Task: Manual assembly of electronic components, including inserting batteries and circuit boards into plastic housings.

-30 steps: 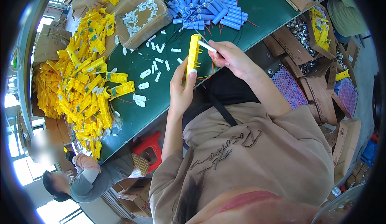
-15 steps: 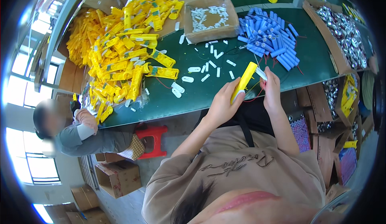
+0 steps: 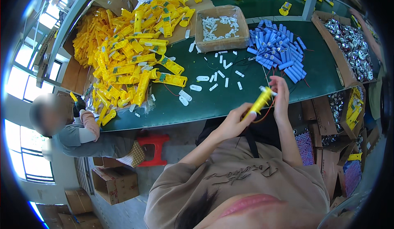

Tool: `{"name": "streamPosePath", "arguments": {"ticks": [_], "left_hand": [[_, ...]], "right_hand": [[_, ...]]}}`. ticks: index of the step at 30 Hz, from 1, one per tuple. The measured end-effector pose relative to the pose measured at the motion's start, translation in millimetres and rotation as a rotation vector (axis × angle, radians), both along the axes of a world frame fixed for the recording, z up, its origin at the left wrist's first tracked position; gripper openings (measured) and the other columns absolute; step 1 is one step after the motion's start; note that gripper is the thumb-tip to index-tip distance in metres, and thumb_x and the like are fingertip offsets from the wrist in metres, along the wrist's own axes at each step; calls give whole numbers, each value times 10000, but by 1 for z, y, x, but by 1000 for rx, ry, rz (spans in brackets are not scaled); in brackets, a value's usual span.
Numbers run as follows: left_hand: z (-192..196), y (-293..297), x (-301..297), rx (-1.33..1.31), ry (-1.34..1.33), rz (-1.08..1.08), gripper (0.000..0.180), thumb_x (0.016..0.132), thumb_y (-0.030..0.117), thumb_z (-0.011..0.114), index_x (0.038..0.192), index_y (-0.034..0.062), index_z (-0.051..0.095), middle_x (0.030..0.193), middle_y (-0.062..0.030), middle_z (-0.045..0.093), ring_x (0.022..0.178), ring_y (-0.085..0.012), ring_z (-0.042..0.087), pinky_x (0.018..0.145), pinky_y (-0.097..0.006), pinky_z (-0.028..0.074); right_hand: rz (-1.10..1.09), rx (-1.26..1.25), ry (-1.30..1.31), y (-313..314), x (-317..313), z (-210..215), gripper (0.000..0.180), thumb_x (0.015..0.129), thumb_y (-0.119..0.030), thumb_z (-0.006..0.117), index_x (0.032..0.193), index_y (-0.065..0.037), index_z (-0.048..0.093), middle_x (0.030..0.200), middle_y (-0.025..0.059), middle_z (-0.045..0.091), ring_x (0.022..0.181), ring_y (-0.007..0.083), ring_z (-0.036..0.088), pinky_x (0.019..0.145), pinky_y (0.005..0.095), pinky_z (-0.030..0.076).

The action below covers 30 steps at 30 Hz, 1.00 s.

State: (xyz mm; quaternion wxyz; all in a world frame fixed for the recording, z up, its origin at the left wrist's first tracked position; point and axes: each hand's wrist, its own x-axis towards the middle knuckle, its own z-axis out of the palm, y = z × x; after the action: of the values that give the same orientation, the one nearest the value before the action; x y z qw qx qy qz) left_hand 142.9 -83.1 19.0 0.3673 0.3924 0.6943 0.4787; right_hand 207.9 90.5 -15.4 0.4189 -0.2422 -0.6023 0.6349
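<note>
My left hand grips the lower end of a yellow plastic casing, which tilts up to the right just off the table's front edge. Close against the casing's upper end is my right hand, its fingers bent around a small white plastic piece that they partly hide. A reddish wire loops below the casing between both hands. Beyond them, several loose white plastic pieces lie scattered on the green table. Blue cylindrical cells with wires are heaped to the right.
A large pile of yellow casings covers the table's left. A cardboard box of white pieces stands at the back, a carton of shiny metal parts at right. Another person works at left near a red stool.
The casing has turned and dropped slightly, showing another side. My right hand has brought the white piece to the casing's upper end. The view has shifted slightly.
</note>
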Motion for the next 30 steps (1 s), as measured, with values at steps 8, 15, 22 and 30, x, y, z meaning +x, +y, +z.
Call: {"name": "streamPosePath", "arguments": {"ticks": [8,15,22,30], "left_hand": [[8,-9,-7,209,-656,-57,383,927,371,481,1116,38,497,943,-78,620,734,-109,582,635,-241,487],[7,-3,-14,391,-668,96,539,871,481,527,1128,31,381,933,-190,598,699,-200,610,594,-296,516],[-6,12,0,463,-726,61,605,889,491,485,1258,33,345,1023,-162,564,788,-201,578,645,-308,495],[-1,1,-15,525,-653,205,557,955,333,421,1410,56,259,1149,-147,553,891,-182,578,765,-310,483]], "right_hand": [[618,-511,250,-1,10,0,472,969,-341,285,1021,29,573,987,141,617,921,215,578,831,321,437],[788,-321,279,-17,10,26,414,902,-100,508,1294,-12,409,1194,51,541,1074,140,543,911,291,430],[530,-228,247,-29,4,35,443,898,-84,557,1288,-55,348,935,31,626,824,61,594,695,198,455],[491,-164,214,-14,8,24,323,877,-108,543,1187,-33,486,861,31,589,723,94,558,679,241,459]]}}
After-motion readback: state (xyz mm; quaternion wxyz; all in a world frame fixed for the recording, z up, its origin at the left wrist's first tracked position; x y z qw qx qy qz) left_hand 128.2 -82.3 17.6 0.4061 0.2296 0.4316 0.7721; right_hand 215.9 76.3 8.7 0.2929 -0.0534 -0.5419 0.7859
